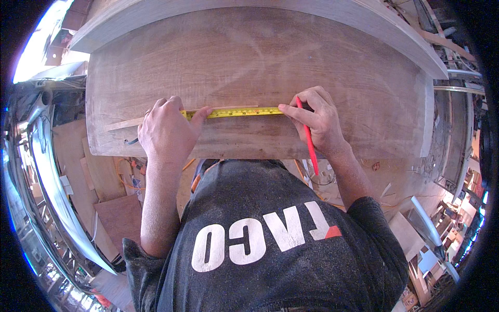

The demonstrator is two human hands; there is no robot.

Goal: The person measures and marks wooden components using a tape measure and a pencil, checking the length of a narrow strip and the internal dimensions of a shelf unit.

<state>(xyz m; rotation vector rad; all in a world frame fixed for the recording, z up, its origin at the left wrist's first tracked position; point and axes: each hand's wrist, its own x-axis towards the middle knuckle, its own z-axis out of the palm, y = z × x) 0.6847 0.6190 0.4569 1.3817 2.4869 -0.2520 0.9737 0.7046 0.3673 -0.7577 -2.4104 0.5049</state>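
My left hand [167,132] grips a yellow tape measure [244,112] at its left part, with a thin wooden strip [122,125] running beside it and under the fingers. The tape lies stretched sideways along that strip, over a wide wooden board [260,67]. Between the thumb and fingers of my right hand [319,119] are the right end of the visible tape and a long red pencil [311,145], which points down toward the board's near edge. A small dark hook-like piece [131,141] shows below my left fingers, partly hidden.
A raised pale wooden rail [260,10] curves along the board's far edge. Below the board, loose panels [117,213] and orange cords lie on the floor. Long white pieces [62,192] stand at the left, and wood scraps [416,260] are piled at the lower right.
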